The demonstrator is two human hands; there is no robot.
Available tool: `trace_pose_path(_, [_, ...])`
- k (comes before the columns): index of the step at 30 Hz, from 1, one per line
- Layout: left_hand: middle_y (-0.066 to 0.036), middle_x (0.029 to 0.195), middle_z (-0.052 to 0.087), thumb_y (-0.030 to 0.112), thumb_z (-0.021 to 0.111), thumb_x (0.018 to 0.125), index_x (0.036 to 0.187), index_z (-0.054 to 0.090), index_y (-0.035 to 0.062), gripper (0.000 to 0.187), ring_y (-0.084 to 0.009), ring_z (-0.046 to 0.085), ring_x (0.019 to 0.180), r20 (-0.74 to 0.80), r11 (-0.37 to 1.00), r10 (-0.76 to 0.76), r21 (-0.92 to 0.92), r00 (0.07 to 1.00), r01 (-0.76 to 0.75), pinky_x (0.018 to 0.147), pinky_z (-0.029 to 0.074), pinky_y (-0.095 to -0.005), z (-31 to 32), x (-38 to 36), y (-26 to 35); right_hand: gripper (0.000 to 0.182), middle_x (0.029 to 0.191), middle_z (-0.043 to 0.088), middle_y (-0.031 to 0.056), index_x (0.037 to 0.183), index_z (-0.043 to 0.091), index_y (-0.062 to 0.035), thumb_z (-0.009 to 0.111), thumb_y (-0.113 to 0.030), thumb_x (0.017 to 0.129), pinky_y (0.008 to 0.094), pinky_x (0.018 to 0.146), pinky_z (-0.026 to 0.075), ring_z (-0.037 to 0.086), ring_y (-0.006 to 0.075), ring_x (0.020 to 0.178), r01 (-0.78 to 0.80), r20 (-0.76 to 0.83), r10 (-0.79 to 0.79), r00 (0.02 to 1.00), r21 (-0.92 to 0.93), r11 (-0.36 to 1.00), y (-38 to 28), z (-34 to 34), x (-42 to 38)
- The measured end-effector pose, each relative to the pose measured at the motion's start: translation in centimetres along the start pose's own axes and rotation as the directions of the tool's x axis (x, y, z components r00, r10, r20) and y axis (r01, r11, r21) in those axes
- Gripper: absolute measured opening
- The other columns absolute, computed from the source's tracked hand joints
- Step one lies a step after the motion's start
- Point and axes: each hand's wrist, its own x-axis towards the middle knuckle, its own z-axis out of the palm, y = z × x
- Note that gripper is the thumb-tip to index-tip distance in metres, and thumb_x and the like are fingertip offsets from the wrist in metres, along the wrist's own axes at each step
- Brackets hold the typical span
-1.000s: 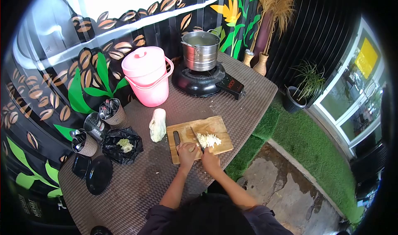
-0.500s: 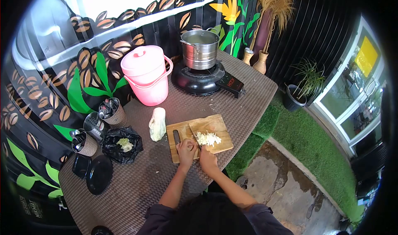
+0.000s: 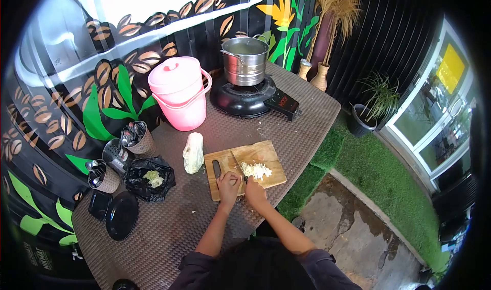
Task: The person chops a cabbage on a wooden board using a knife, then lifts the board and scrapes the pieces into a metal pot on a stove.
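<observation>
My right hand point(image 3: 255, 192) is closed round the handle of a kitchen knife point(image 3: 237, 159), whose blade points away from me over the wooden cutting board point(image 3: 270, 152). Chopped pale cabbage point(image 3: 258, 171) lies in a small heap just right of the blade. To the left of the knife, my left hand point(image 3: 228, 187) is over the board with fingers curled in; whatever they hold, if anything, is hidden. A whole napa cabbage point(image 3: 194, 154) lies on the table beside the board's left edge.
A pink lidded bucket point(image 3: 180, 93) and a steel pot point(image 3: 245, 60) on a black portable stove point(image 3: 243, 100) stand at the back. At left are a black plastic bag point(image 3: 139, 189) with cabbage scraps point(image 3: 153, 178), cutlery holders point(image 3: 139, 139) and a black plate point(image 3: 123, 216).
My left hand's fingers have drawn slightly back from the blade and curled. The right hand stays on the knife, and the view has shifted a little.
</observation>
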Motion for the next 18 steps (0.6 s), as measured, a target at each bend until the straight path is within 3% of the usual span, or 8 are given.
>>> trace_pose_path(5, [-0.002,0.076,0.063,0.009,0.072,0.076,0.080,0.062,0.0075,0.011,-0.0193,0.058,0.082,-0.005,0.999,-0.047,-0.024,0.999,0.047,0.081,0.036,-0.0337,0.0,0.0,-0.3,0.028,0.080,0.064,0.0278,0.102,0.045,0.0020,0.048,-0.024,0.092,0.0529,0.070,0.051,0.064,0.0445,0.077,0.045,0.007,-0.045,0.999,-0.030,0.999,0.4,0.4,-1.0])
trace_pose_path(8, [-0.002,0.077,0.063,0.008,0.072,0.076,0.080,0.062,0.0077,0.010,-0.0194,0.058,0.082,0.003,0.999,-0.031,-0.033,1.000,0.031,0.080,0.037,-0.0337,0.0,0.1,-0.2,0.029,0.082,0.064,0.0281,0.101,0.045,0.0025,0.050,-0.024,0.090,0.0532,0.070,0.051,0.064,0.0446,0.078,-0.039,-0.035,0.039,0.999,0.006,0.999,0.2,1.2,-0.9])
trace_pose_path(11, [-0.003,0.077,0.062,0.008,0.071,0.076,0.079,0.062,0.0078,0.009,-0.0195,0.058,0.082,0.000,0.999,-0.037,-0.038,0.999,0.036,0.080,0.037,-0.0336,-0.2,-0.1,0.2,0.022,0.084,0.065,0.0276,0.102,0.044,0.0014,0.048,-0.018,0.091,0.0496,0.070,0.053,0.066,0.0414,0.081,-0.009,0.009,0.010,1.000,-0.021,1.000,0.1,0.0,-0.1])
trace_pose_path(13, [-0.003,0.076,0.062,0.008,0.071,0.077,0.078,0.062,0.0078,0.009,-0.0196,0.059,0.082,-0.003,0.998,-0.046,-0.041,0.999,0.046,0.079,0.037,-0.0336,-0.4,0.2,0.6,0.029,0.082,0.064,0.0276,0.104,0.044,0.0019,0.049,-0.023,0.091,0.0533,0.069,0.052,0.064,0.0454,0.078,0.027,0.029,-0.027,0.999,-0.011,1.000,0.2,-0.6,0.0])
trace_pose_path(15, [-0.009,0.079,0.060,0.000,0.071,0.074,0.079,0.062,0.0020,0.010,-0.0229,0.060,0.078,0.005,0.993,0.077,0.093,0.997,-0.077,0.072,0.051,-0.0315,-0.6,0.1,0.6,0.029,0.082,0.064,0.0277,0.105,0.044,0.0016,0.048,-0.023,0.091,0.0528,0.069,0.052,0.064,0.0453,0.078,0.023,0.028,-0.022,0.999,-0.025,0.999,0.0,-0.1,-1.0])
trace_pose_path(18, [-0.008,0.078,0.060,-0.001,0.071,0.074,0.078,0.062,0.0022,0.010,-0.0233,0.060,0.078,0.009,0.998,0.037,-0.044,0.999,-0.036,0.072,0.050,-0.0317,-0.5,0.2,0.3,0.024,0.083,0.064,0.0279,0.104,0.044,0.0006,0.046,-0.020,0.091,0.0499,0.068,0.053,0.065,0.0432,0.079,-0.022,0.014,0.023,1.000,-0.037,0.999,-0.8,0.8,-1.6])
